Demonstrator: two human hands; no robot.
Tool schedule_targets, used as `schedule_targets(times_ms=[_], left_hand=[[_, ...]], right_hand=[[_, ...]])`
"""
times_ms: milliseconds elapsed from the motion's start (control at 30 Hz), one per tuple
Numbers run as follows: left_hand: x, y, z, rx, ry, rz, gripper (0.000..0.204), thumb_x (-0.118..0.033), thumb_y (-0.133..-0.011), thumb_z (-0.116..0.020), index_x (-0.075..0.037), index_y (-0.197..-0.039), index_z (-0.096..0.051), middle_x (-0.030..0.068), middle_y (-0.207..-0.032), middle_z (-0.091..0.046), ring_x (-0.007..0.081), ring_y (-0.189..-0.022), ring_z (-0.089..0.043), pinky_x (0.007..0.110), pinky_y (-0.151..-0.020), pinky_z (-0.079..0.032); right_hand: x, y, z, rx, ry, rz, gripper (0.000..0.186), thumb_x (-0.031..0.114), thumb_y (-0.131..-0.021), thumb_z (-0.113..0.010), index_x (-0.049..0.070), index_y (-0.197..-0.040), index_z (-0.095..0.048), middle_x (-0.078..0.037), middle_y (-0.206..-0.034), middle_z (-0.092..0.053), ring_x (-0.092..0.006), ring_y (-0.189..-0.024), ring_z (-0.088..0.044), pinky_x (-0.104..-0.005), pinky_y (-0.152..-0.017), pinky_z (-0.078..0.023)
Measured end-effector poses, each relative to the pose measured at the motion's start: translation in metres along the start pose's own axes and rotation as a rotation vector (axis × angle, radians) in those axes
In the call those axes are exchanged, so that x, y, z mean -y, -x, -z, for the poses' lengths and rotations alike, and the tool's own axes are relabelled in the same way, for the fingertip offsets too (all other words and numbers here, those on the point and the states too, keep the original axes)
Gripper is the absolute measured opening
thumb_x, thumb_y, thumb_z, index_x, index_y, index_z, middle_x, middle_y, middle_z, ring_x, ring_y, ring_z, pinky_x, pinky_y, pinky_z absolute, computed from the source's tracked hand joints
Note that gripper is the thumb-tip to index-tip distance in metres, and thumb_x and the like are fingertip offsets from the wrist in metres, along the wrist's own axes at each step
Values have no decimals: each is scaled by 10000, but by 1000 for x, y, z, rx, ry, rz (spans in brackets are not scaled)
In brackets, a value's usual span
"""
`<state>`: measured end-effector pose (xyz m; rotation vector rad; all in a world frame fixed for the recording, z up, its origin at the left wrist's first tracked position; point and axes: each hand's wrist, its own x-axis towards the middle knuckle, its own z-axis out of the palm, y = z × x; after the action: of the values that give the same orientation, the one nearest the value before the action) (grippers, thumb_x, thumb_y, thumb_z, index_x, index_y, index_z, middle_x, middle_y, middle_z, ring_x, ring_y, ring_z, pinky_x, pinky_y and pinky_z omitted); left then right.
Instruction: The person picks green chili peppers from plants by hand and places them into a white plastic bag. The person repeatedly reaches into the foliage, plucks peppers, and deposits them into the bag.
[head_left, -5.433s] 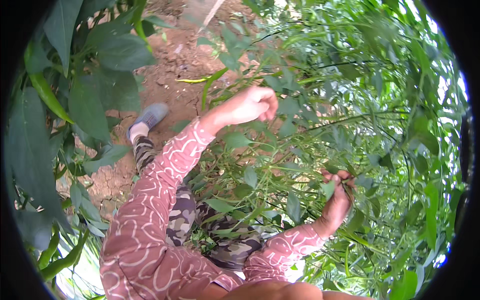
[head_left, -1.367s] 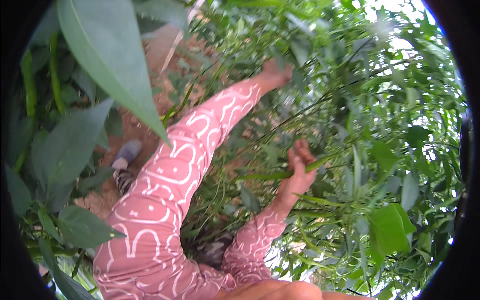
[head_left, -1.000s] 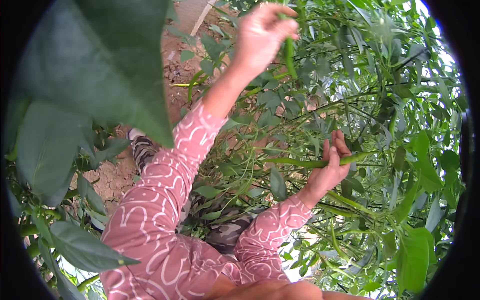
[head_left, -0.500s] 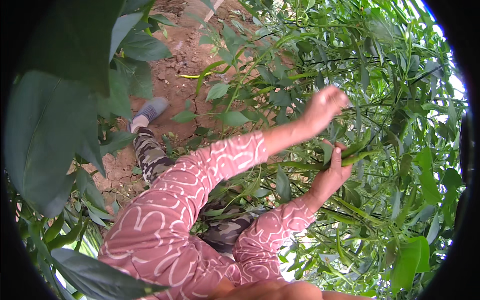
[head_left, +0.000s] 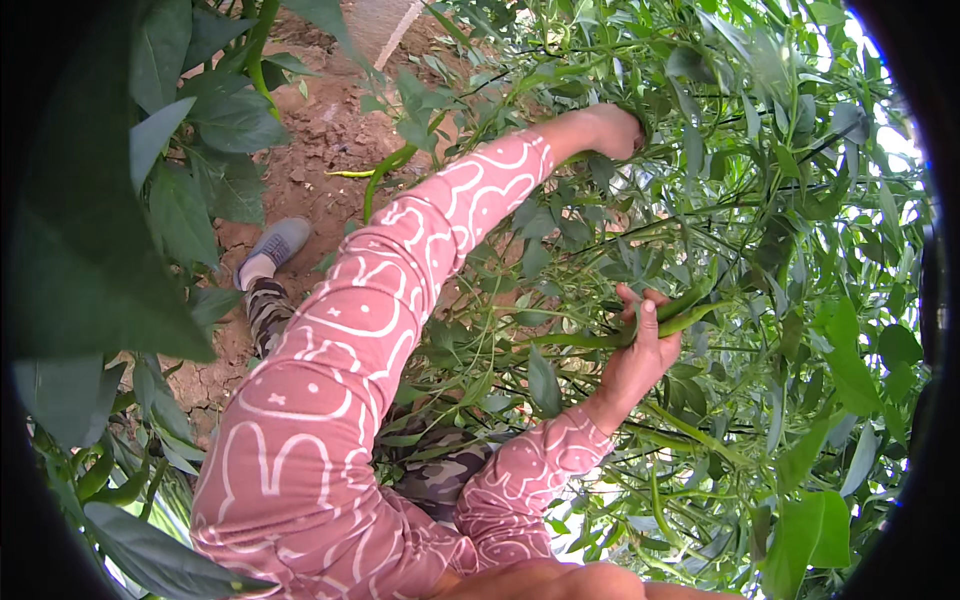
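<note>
My left hand (head_left: pixel 615 132) reaches far into the foliage at the upper middle. Its fingers curl in among the leaves, and what they hold, if anything, is hidden. Just below that wrist, part of a slim green pod shows among the leaves. My right hand (head_left: pixel 640 352), nearer and lower, is closed round several long green chili peppers (head_left: pixel 690 317). Their ends stick out on both sides of the fist, with the thumb pressed over them. Leafy pepper plants (head_left: pixel 790 250) surround both hands.
Large dark leaves (head_left: pixel 100 250) fill the left side close by. More green peppers (head_left: pixel 385 178) hang over the cracked brown soil (head_left: pixel 330 130). My shoe (head_left: pixel 275 245) stands on the soil at left. Dense stems and leaves crowd the right side.
My left hand has moved away from beside the right hand, up and a little left into the leaves. My right hand keeps its peppers, nearly in place. The view has shifted slightly.
</note>
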<state>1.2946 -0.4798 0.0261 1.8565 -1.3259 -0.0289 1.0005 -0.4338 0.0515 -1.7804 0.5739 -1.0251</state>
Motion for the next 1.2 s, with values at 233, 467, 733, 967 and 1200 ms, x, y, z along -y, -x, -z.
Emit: schedule_targets(times_ms=[233,467,733,967,1200], left_hand=[[-1,10,5,-501,-5,-48,202,-117,-736,-492,11,-762,-647,190,-780,-638,367,-753,-617,433,-692,-491],[-21,-5,62,162,-206,156,132,-110,-786,-584,-50,-816,-698,136,-860,-682,281,-740,-652,441,-615,-499],[-120,111,1,-655,848,134,194,-111,-813,-575,2,-971,-575,204,-900,-613,311,-857,-605,397,-750,-474],[-182,118,-45,-887,1007,-122,129,-62,-776,-600,-40,-883,-530,170,-1072,-451,324,-1034,-493,402,-894,-416],[-15,166,-73,-895,408,688,180,69,-677,-495,-7,-799,-603,162,-794,-593,321,-790,-573,404,-737,-453]], right_hand=[[0,1,-2,50,-40,3,153,64,-882,-552,-44,-989,-532,-96,-736,-562,-204,-772,-601,-253,-685,-420],[0,0,1,49,-14,5,161,86,-891,-551,-45,-984,-531,-92,-746,-555,-222,-768,-605,-285,-762,-453],[-1,2,0,123,-117,10,230,98,-890,-556,-76,-1040,-540,-139,-853,-630,-241,-819,-618,-333,-850,-465],[-7,0,8,-8,-106,-52,333,73,-878,-554,-79,-1165,-480,-179,-1004,-606,-248,-888,-596,-353,-812,-480],[-1,1,4,53,-86,-4,345,133,-938,-498,-127,-1155,-433,-70,-678,-494,-228,-753,-583,-380,-846,-471]])
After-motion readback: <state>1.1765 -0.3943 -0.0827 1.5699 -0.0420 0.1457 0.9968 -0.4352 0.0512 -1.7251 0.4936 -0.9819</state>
